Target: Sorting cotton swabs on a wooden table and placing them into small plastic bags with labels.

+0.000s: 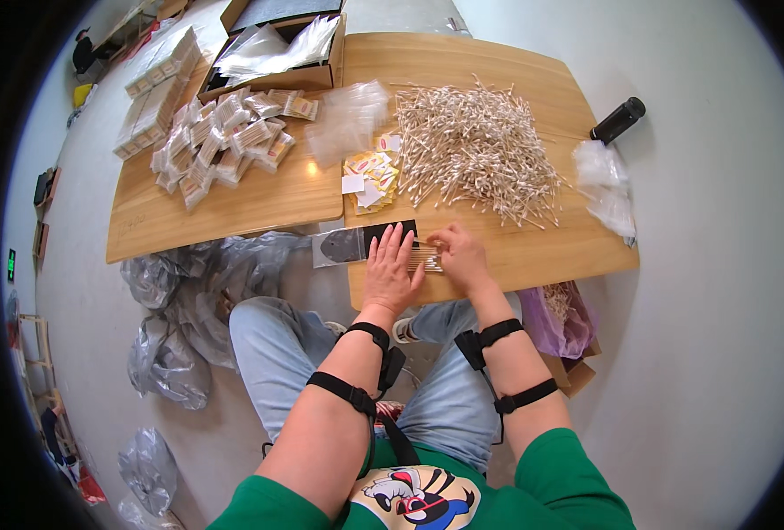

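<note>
My left hand (390,272) lies flat at the table's front edge, fingers stretched out over a black flat piece (376,231). A clear plastic bag (337,246) sticks out to the left of it, past the table edge. Just to the right, a row of cotton swabs (425,260) lies side by side. Over its right end, my right hand (464,258) is bent, with thumb and fingertips closed around swabs; how many it grips is hidden. Beyond the hands spreads a big loose pile of cotton swabs (476,146).
Small yellow and white cards (372,179) lie beside the pile, with flat clear bags (350,119) behind. Filled swab packs (224,137) heap up at left, near a cardboard box (335,66) of bags. A black bottle (619,119) stands at the right edge. Grey plastic bags (171,362) crowd the floor.
</note>
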Action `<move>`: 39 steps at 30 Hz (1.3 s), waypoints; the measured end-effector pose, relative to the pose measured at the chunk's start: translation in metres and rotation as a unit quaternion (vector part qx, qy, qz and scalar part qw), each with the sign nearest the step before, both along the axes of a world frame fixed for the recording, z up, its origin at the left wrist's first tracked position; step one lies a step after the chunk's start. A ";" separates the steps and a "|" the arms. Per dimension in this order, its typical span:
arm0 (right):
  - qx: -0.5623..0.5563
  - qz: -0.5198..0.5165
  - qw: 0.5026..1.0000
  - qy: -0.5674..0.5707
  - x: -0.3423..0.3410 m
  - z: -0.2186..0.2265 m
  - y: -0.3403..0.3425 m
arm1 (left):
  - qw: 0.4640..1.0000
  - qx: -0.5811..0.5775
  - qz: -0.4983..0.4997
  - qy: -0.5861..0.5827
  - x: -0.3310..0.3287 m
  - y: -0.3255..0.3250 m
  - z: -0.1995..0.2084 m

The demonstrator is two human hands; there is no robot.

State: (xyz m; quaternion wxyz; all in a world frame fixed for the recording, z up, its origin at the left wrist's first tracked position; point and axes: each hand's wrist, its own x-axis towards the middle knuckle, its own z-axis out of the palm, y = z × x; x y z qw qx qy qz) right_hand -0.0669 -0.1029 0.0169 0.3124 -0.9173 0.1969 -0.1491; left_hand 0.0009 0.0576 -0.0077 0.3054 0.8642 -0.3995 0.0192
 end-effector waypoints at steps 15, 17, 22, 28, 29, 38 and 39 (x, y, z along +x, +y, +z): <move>-0.272 0.020 0.948 0.167 -0.027 -0.016 0.051 | 0.994 0.088 -0.063 -0.018 -0.001 -0.002 0.009; -0.263 0.023 0.952 0.152 -0.021 -0.018 0.058 | 0.993 0.100 -0.055 -0.029 0.002 0.001 0.000; -0.221 0.011 0.964 0.150 -0.020 -0.019 0.056 | 0.994 0.088 -0.066 0.012 0.002 0.000 -0.004; -0.209 -0.002 0.967 0.146 -0.018 -0.016 0.059 | 0.980 -0.165 0.107 -0.032 0.028 0.027 0.004; -0.223 -0.001 0.964 0.148 -0.017 -0.016 0.057 | 0.982 -0.120 0.141 -0.025 0.032 0.030 0.007; -0.223 0.043 0.961 0.156 0.017 -0.007 0.055 | 0.983 0.013 0.178 0.041 0.047 0.031 0.010; -0.220 0.054 0.962 0.155 0.020 -0.005 0.056 | 0.983 0.032 0.174 0.040 0.050 0.032 0.010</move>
